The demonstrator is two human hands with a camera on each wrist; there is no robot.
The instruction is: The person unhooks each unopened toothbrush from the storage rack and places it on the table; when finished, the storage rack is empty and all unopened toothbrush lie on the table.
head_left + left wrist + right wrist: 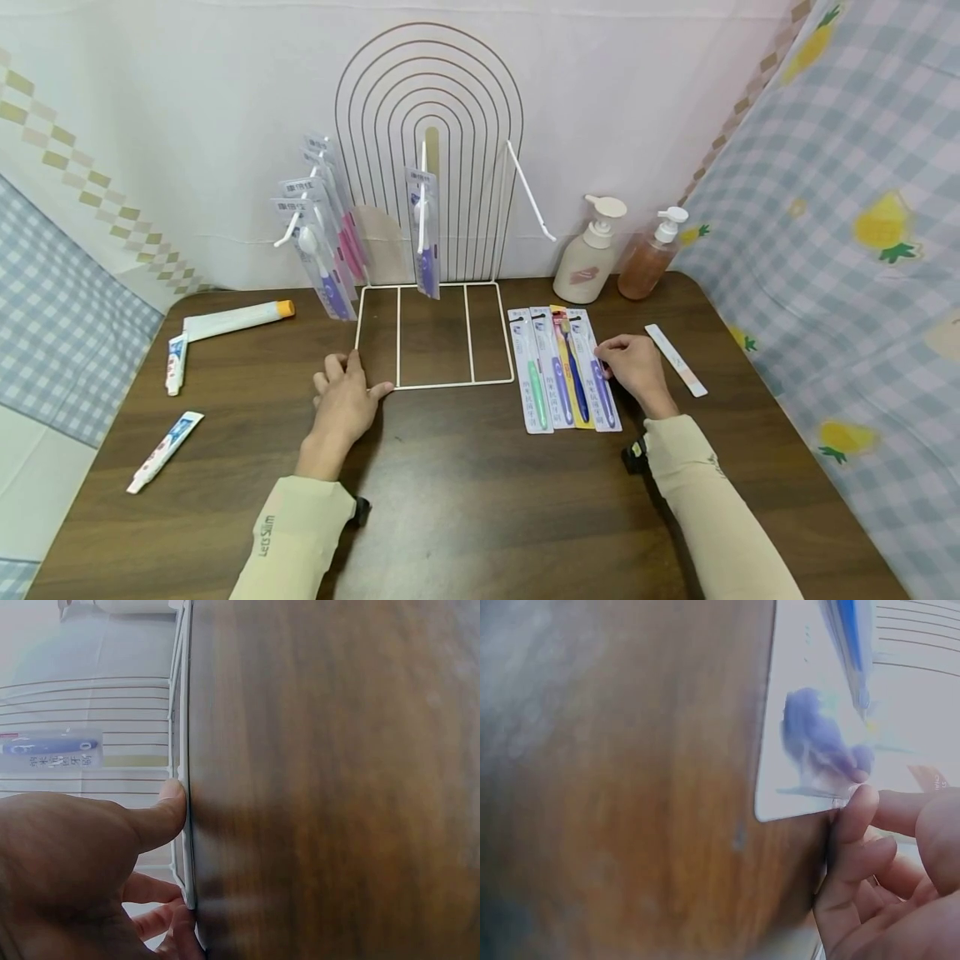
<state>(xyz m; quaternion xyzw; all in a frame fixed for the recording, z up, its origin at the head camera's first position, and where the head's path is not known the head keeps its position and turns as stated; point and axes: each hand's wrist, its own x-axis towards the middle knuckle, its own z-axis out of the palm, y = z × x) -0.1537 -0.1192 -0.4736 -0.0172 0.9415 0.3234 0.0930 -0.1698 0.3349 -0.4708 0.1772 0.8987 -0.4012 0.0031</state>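
My left hand (pixel 345 404) holds the front left corner of a white wire display rack (pixel 450 385), its thumb on the front wire. My right hand (pixel 633 367) pinches the right edge of a packaged purple toothbrush (pixel 596 371), the rightmost of a row on the table. In the right wrist view, thumb and fingertips meet at the pack's edge (pixel 780 806). Beside it lie a blue toothbrush in a yellow pack (pixel 573 375), another purple one (pixel 558 383) and a green one (pixel 536 383). Packaged toothbrushes (pixel 322 267) hang on the rack's left hook; more purple (pixel 427 267) hangs on the middle hook.
The right hook (pixel 531 187) juts forward above the table. Behind stand a cream pump bottle (pixel 585 262) and an amber one (pixel 647 260). A white strip (pixel 677 361) lies at right. Toothpaste tubes (pixel 236 320) lie at left. Curtains (pixel 840 250) close in the table.
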